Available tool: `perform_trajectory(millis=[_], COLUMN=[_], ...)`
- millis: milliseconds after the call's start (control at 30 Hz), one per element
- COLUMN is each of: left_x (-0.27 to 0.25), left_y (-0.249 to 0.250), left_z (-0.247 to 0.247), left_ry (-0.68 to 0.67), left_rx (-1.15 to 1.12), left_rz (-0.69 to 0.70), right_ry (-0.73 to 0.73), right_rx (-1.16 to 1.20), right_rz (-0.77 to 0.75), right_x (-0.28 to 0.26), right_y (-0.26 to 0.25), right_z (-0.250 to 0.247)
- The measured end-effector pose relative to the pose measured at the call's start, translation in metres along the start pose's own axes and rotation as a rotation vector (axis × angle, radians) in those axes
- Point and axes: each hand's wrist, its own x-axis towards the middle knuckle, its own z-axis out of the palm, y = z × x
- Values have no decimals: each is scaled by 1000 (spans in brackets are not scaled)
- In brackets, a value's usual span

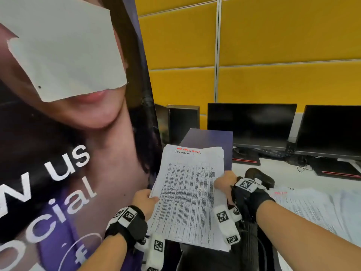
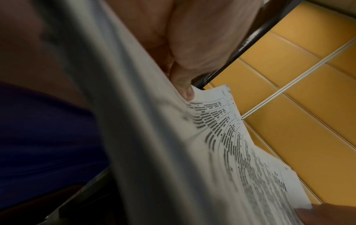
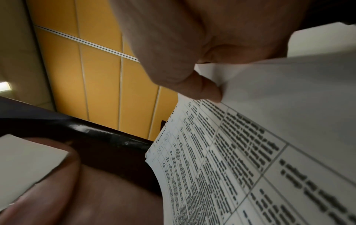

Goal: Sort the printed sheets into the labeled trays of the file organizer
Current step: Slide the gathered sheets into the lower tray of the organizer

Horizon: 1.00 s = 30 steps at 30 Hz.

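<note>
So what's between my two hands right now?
The stack of printed sheets, held by the left hand and right hand at opposite edges, in the head view.

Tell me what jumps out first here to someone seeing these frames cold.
A stack of printed sheets, table-filled with a red heading, is held up at centre, the left hand and right hand pinching its side edges. A huge poster fills the left. Bright yellow wall panels rise behind two dark monitors on the right.

A: Stack of sheets?
B: Thin matt white paper, printed black, edges slightly curled.
A: Banner? Monitors?
B: Glossy printed film; matt black plastic, dark glassy screens.
</note>
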Motion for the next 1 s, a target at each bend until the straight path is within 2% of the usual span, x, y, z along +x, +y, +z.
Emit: perform_trajectory(millis=[200,367,567,767,833,933,1000], left_x=[43,70,75,78,79,77,74], left_y=[-33,-59,-91,-97,-101,-109,-115], left_z=[3,10,21,31,34,38,40], left_ry=[-135,-152,-213,-218,-213,-209,-214], left_rx=[57,76,126,195,214,250,253], left_rz=[-43,-74,-88,-53,-50,-62,-79], right_ry=[24,92,71,-5,-13,-69,-68], right_rx=[-33,-113,-98,-211,-276,-259,-344], right_rz=[78,127,203,243,210,281,223], right_x=[17,21,35,40,33,16,-2], right_y=[3,15,50,63,65,55,47], right_z=[27,57,83,82,78,77,75])
